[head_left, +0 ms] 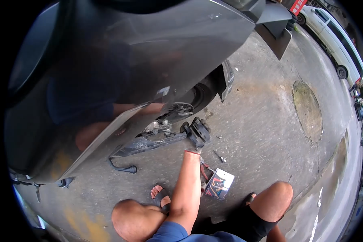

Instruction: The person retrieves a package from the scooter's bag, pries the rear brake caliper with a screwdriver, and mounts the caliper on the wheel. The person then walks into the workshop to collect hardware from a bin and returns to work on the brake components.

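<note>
My left hand (192, 149), in a pale glove with a red cuff, reaches forward beside the car. It is closed on a dark, blocky metal part that looks like a brake caliper (198, 132); its fingers are mostly hidden. Just left of the caliper, a long, dirty dark metal arm (153, 142) extends below the car body, and a curved black piece with a thick end (129, 169) hangs lower. Behind it sit exposed metal parts (163, 126) and a dark tire (201, 97). My right hand is out of sight.
The dark grey car body (109, 52) fills the upper left. On the concrete lie a socket-like tool (220, 157), red-handled pliers (204, 169) and a box with a picture of tools (219, 184). My knees flank the box. A round patch (307, 111) and white van (334, 36) are farther right.
</note>
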`<move>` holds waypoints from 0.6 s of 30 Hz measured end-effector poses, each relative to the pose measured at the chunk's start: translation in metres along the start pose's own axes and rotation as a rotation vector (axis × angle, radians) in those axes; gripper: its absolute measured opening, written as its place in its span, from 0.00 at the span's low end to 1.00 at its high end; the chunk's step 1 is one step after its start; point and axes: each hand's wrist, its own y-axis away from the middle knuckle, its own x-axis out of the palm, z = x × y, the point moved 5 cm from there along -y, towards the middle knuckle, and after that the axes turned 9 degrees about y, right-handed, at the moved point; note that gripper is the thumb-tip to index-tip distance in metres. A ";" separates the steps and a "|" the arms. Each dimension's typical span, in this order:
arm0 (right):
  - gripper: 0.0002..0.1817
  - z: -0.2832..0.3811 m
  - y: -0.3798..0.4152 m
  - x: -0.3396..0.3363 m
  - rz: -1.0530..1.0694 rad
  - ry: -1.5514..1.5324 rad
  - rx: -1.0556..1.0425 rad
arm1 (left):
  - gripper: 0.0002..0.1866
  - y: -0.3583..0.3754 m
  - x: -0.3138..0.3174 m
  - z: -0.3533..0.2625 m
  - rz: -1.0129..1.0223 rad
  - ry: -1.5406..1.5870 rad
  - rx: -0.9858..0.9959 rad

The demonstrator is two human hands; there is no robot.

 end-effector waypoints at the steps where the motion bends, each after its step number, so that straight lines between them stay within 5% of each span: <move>1: 0.12 0.053 0.024 0.025 -0.031 -0.021 -0.085 | 0.28 0.001 0.002 0.001 0.003 0.001 0.001; 5: 0.13 0.316 0.101 0.100 -0.222 -0.084 -0.598 | 0.29 0.000 0.003 0.001 0.007 -0.052 0.018; 8: 0.14 0.425 0.129 0.126 -0.348 -0.060 -0.745 | 0.26 0.003 0.006 0.003 -0.046 -0.072 0.076; 10: 0.14 0.450 0.133 0.134 -0.404 -0.046 -0.763 | 0.24 0.004 0.001 0.011 -0.112 0.748 -0.136; 11: 0.15 0.456 0.133 0.135 -0.414 -0.043 -0.768 | 0.25 0.009 0.015 0.021 -0.074 1.177 -0.458; 14: 0.12 0.455 0.133 0.132 -0.426 -0.084 -0.796 | 0.24 0.006 0.010 0.018 -0.137 0.773 -0.210; 15: 0.10 0.454 0.134 0.131 -0.436 -0.077 -0.823 | 0.22 0.007 0.029 0.018 -0.218 0.013 0.185; 18: 0.08 0.455 0.138 0.129 -0.521 -0.143 -0.960 | 0.22 0.005 0.025 0.020 -0.165 0.093 0.108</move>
